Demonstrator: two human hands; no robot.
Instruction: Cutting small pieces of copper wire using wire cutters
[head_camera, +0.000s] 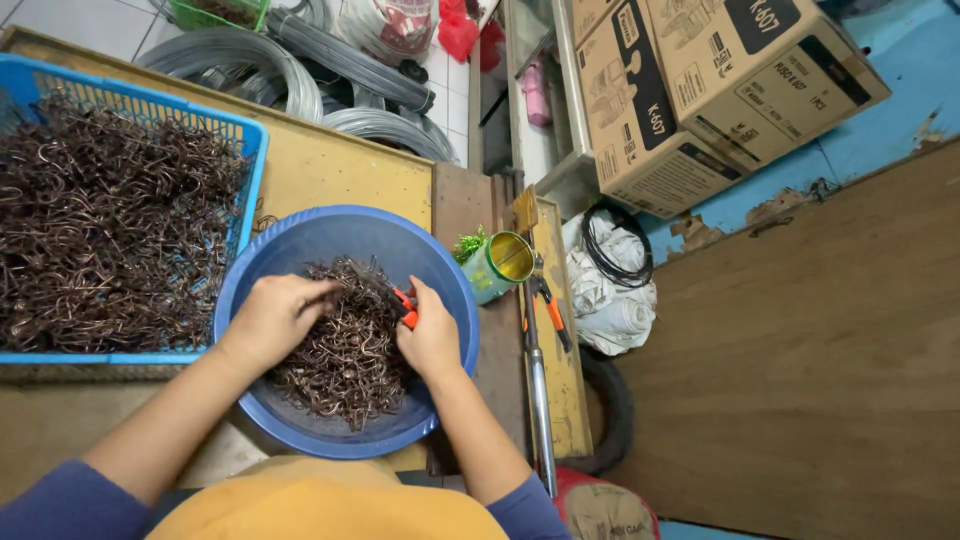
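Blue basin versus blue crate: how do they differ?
The blue basin is round with solid walls; the blue crate is rectangular with slotted mesh walls. The basin sits under the left hand and right hand, while the crate lies untouched to their left. The crate's pile looks bigger. Both hold brown bent wire pieces.

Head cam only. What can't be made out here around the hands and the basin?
- Right hand: the red-handled tool shows only a bit of grip; fingers and wire pieces cover its head.
- Left hand: fingertips are buried in the wire pieces, so any grasp is hidden.
- Blue basin: its bottom is covered.
- Blue crate: cut off by the left edge.
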